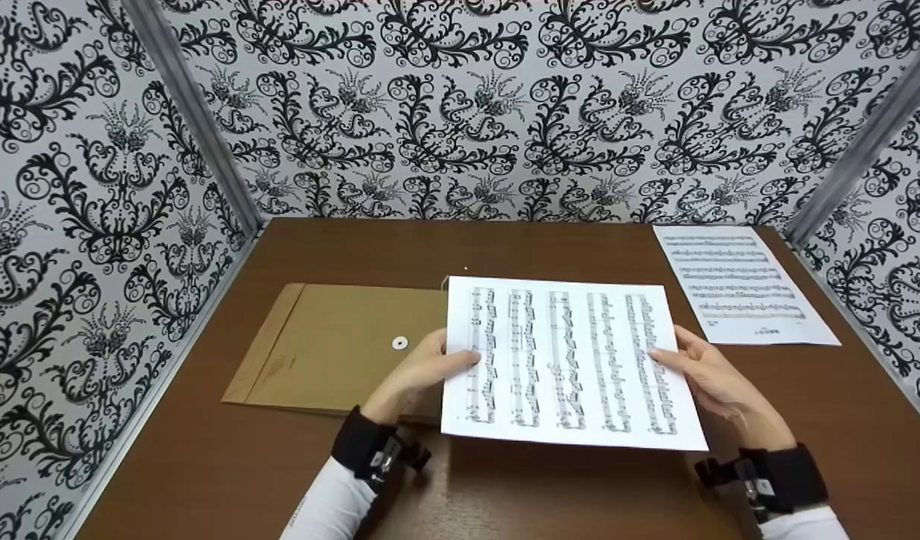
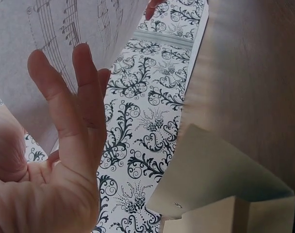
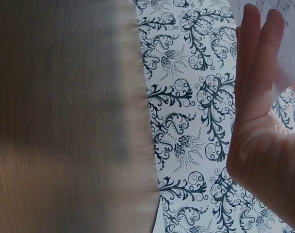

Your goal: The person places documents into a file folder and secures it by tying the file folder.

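Observation:
A sheet of printed music (image 1: pixel 557 375) is held above the table, turned so its staves run up and down in the head view. My left hand (image 1: pixel 422 367) pinches its left edge, thumb on the printed face and fingers behind. On the opposite edge my right hand (image 1: pixel 719 379) grips it the same way. In the left wrist view, fingers (image 2: pixel 82 92) lie along the back of the sheet (image 2: pixel 21 73). The right wrist view shows the right hand's fingers (image 3: pixel 259 63) against a corner of the sheet (image 3: pixel 293 43).
A brown envelope (image 1: pixel 340 345) with a white button lies at the left, partly beneath the held sheet; its flap (image 2: pixel 215 170) stands out in the left wrist view. Another music sheet (image 1: pixel 745 285) lies at the back right of the brown table (image 1: pixel 550 487). Patterned walls (image 1: pixel 460 112) enclose the table.

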{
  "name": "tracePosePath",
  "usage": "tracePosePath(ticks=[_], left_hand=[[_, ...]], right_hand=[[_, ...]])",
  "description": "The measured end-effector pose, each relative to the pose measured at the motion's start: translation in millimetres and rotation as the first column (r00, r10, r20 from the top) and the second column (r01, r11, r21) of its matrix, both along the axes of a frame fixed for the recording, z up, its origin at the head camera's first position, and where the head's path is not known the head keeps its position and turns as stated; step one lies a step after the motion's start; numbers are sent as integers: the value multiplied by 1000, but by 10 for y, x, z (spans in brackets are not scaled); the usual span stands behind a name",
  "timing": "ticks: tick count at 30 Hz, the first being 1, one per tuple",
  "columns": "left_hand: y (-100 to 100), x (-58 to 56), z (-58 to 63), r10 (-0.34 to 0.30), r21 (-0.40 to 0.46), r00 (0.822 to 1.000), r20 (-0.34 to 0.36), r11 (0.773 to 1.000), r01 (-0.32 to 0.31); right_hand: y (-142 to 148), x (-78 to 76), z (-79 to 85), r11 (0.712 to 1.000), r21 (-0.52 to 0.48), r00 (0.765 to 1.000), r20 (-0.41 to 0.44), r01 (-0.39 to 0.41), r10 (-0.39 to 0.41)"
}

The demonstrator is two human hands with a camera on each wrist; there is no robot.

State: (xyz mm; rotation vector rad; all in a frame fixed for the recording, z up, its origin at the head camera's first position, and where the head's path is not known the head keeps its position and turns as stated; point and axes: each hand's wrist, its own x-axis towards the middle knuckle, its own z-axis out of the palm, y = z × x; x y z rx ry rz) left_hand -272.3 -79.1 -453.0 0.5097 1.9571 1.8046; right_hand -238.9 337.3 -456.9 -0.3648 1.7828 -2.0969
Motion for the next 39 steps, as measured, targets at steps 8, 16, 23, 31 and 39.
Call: tracePosePath(ticks=[8, 16, 23, 31, 39], left_hand=[[24, 1, -21, -7, -23, 1000, -8, 1000, 7], [24, 21, -34, -12, 24, 998, 61, 1000, 10], [-2, 3, -25, -10, 14, 1000, 30, 1000, 10], [-91, -58, 13, 68, 68, 996, 64, 995, -73], [-212, -73, 77, 245, -68, 965, -93, 965, -252]], right_hand=[[-54, 39, 20, 996, 85, 999, 20, 27, -29], [-83, 31, 13, 990, 138, 1000, 3, -24, 24], [-99, 12, 19, 982, 189, 1000, 0, -3, 3], [-125, -58, 82, 973, 228, 999, 1, 34, -35], [-172, -199, 189, 958, 276, 997, -1, 75, -78]])
